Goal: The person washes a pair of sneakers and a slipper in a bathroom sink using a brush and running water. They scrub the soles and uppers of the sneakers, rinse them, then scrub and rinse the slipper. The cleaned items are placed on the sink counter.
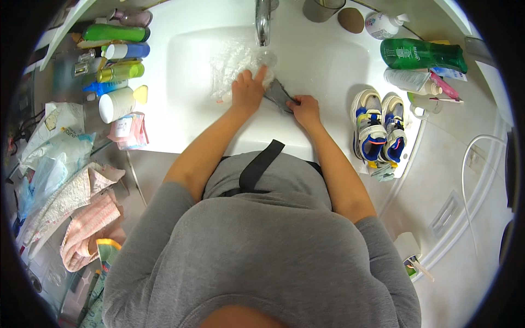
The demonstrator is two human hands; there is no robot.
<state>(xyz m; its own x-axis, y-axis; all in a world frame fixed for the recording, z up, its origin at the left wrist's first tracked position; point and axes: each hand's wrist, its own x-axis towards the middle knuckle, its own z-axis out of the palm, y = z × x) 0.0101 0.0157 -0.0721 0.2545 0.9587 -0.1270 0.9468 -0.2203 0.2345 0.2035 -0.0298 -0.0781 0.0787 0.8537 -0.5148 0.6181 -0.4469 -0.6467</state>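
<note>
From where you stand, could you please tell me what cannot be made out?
Head view:
- Silver metal faucet: cut off by the upper edge.
- White basin's floor: partly covered by the glistening, translucent whitish mass.
- Palm of the left hand: hidden by its back.
- Material of the narrow dark grey piece in the right hand: too small.

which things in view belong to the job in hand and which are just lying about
In use, it seems:
- grey cloth, gripped by the right hand
- sink
- faucet

Apparently just lying about:
- sneakers
- dark green bottle
- white pump bottle
</note>
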